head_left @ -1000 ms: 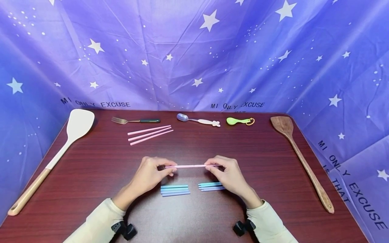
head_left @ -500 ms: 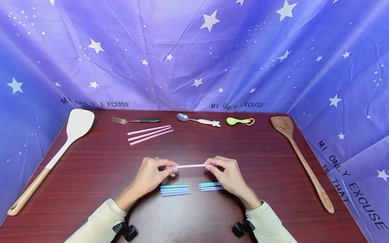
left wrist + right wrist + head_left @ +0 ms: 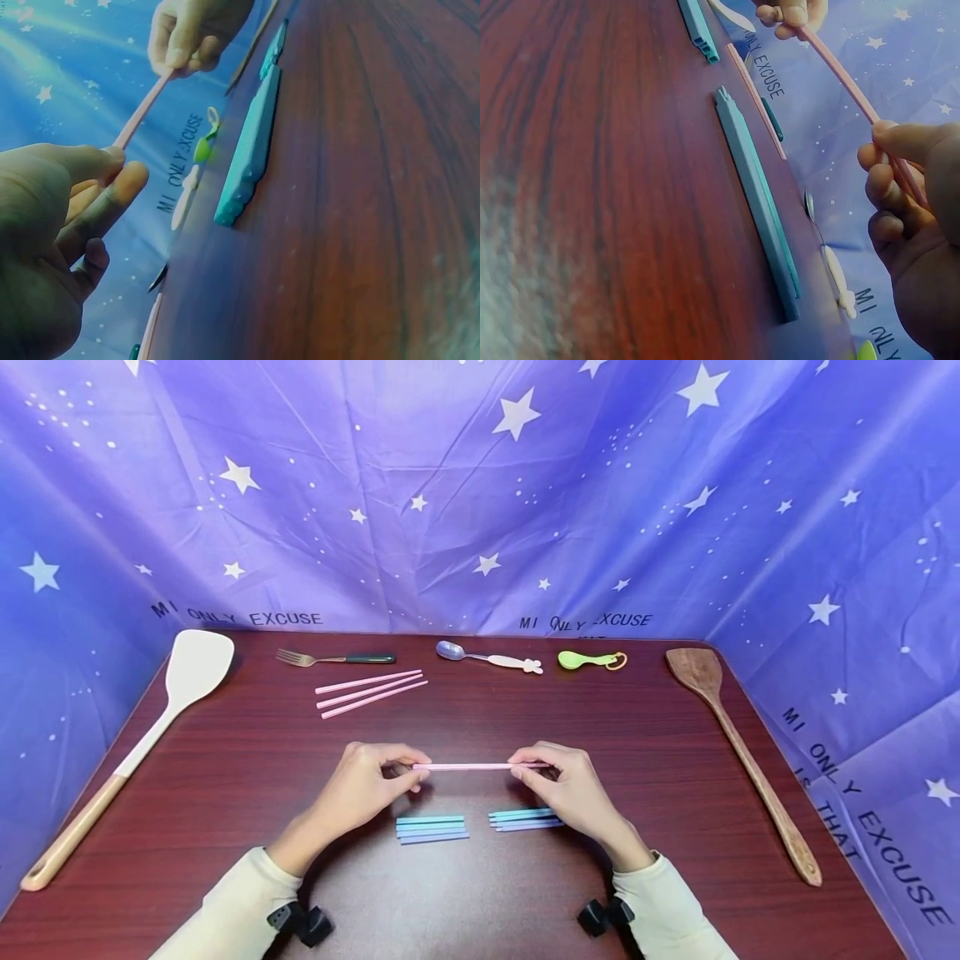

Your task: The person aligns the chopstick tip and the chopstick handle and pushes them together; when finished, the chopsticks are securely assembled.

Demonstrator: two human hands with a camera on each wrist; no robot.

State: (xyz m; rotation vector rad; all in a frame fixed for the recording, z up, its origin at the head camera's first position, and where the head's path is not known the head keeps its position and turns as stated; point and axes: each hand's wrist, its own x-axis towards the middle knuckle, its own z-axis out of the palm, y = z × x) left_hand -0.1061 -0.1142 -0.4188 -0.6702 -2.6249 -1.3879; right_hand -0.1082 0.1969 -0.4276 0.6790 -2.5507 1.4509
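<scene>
Left hand (image 3: 371, 782) farther from right hand (image 3: 561, 781), pink stick (image 3: 471, 767) in both grips

We see a person in pale cream long sleeves, the left sleeve (image 3: 232, 910) and the right sleeve (image 3: 671, 906) alike in colour, each plain and ending in a cuff at the wrist. Beyond the cuffs, the left hand (image 3: 367, 781) and the right hand (image 3: 566, 781) are bare. By the inner edge of the sleeves we make out a left black device (image 3: 317, 927) and a right black device (image 3: 592, 918), both small and blocky, with two squarish parts apiece, their finer details too small for us to tell.
</scene>
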